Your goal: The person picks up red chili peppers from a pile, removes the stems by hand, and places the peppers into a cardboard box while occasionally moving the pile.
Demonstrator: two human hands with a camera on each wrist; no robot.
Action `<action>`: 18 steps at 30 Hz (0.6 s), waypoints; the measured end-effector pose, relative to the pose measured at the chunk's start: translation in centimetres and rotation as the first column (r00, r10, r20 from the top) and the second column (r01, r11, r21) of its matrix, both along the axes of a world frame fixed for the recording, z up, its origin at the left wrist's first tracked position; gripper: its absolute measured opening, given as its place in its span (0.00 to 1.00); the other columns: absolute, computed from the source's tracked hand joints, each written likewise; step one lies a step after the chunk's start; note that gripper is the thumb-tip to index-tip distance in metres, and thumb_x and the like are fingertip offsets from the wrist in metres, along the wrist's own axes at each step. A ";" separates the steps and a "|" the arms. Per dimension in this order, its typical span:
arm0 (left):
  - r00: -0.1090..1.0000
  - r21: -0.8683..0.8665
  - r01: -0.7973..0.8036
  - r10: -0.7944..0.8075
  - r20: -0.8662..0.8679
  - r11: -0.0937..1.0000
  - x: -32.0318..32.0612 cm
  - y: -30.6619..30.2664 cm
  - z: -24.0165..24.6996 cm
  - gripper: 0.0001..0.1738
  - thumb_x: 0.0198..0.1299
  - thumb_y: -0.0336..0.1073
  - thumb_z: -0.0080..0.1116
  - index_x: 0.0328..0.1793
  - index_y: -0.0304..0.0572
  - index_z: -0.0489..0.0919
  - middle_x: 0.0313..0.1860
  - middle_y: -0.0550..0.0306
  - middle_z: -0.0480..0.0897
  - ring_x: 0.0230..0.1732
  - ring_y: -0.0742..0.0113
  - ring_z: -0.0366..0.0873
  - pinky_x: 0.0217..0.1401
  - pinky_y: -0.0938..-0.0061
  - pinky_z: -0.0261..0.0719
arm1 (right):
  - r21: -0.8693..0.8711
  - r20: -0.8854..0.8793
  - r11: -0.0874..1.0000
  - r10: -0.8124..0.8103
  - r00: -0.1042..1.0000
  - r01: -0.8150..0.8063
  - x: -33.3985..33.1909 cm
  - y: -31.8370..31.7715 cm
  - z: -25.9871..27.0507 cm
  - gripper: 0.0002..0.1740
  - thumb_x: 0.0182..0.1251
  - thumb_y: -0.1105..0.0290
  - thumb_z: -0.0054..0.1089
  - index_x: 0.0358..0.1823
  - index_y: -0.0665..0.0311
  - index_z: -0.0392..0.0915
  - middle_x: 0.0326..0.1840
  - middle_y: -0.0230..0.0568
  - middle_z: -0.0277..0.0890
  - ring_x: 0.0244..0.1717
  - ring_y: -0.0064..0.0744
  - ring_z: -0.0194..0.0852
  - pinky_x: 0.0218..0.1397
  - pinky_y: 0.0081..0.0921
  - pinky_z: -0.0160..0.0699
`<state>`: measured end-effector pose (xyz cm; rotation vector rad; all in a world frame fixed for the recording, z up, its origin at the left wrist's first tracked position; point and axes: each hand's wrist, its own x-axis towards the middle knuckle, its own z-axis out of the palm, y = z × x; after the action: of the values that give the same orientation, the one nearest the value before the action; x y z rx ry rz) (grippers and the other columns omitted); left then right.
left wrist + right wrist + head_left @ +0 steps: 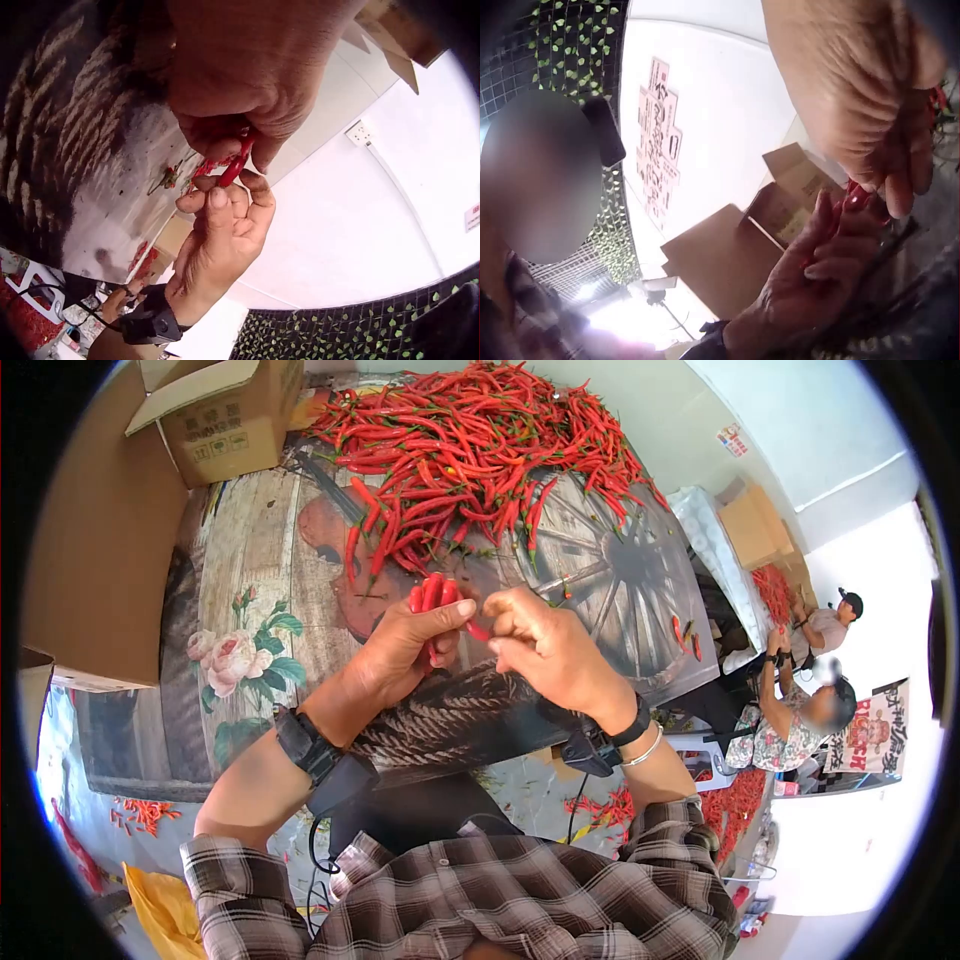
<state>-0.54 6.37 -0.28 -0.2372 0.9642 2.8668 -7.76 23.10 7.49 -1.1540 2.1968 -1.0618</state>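
Observation:
Several red chillies (431,596) stand bunched in the left hand (405,645), whose fingers and thumb curl round them. Just right of it, the right hand (560,660) pinches one red chilli (478,630) between thumb and fingers. In the left wrist view a chilli (232,171) spans the space between the left hand (240,75) and the right hand (221,240). From the right wrist, the left hand (810,285) grips red chillies (856,198) with the right hand (855,90) touching at their tops. A large pile of chillies (470,450) lies beyond both hands.
Cardboard boxes (110,530) stand at the left of the printed table (255,540). Loose stems and a few chillies (686,635) lie at the table's right side. Two people (800,725) sit farther right near more chillies (773,592). Orange-red chillies (145,815) lie on the floor.

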 end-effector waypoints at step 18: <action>0.997 0.011 -0.079 0.079 0.011 0.997 0.2 -0.2 0.6 0.11 0.61 0.40 0.61 0.39 0.44 0.73 0.26 0.62 0.75 0.20 0.78 0.68 0.21 0.82 0.66 | 0.138 -0.528 0.923 -0.239 0.815 0.360 -12.1 0.4 -4.5 0.14 0.53 0.65 0.63 0.30 0.71 0.75 0.25 0.56 0.75 0.28 0.54 0.75 0.34 0.41 0.70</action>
<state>-0.37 6.21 0.33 -0.2960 0.9575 2.9383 -19.85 23.55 2.97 -1.0839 2.9064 -0.6227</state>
